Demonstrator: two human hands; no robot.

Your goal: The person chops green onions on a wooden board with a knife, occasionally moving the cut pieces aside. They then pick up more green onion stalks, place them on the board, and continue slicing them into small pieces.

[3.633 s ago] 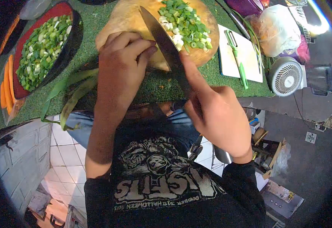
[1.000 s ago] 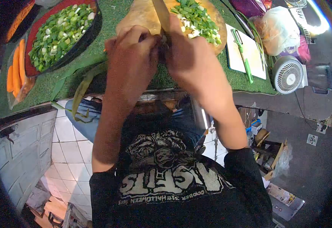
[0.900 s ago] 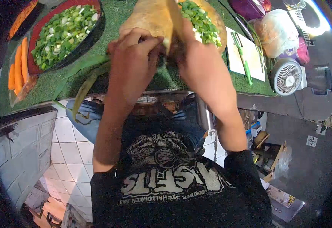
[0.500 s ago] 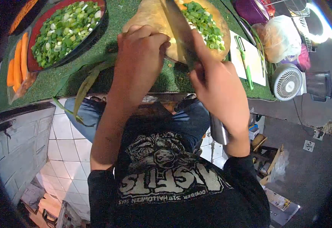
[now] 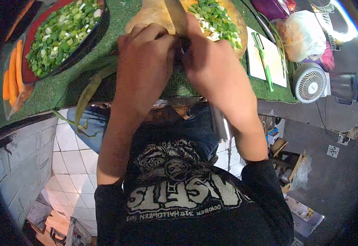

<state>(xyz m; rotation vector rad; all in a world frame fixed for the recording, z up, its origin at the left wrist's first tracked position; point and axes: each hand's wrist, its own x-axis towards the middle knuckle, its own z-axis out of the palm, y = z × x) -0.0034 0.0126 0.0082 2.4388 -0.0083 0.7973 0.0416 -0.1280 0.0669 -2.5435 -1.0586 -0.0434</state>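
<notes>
My right hand (image 5: 211, 65) grips the handle of a large knife (image 5: 175, 18), its blade standing over a round wooden cutting board (image 5: 152, 18). A heap of chopped green onion (image 5: 213, 18) lies on the board to the right of the blade. My left hand (image 5: 146, 61) curls on the board's near edge, pressed against the right hand; what lies under its fingers is hidden. Long green onion leaves (image 5: 86, 92) trail from under the left hand over the table's near edge.
A dark bowl (image 5: 70, 51) full of chopped green onion stands at the left on the green mat (image 5: 43, 92). Carrots (image 5: 12, 74) lie further left. A white board with a green peeler (image 5: 263, 61), a plastic bag (image 5: 304, 35) and a small fan (image 5: 310, 82) are at the right.
The knife has swung from slanting across the board to upright beside my left hand. My right hand has moved up and left against my left hand.
</notes>
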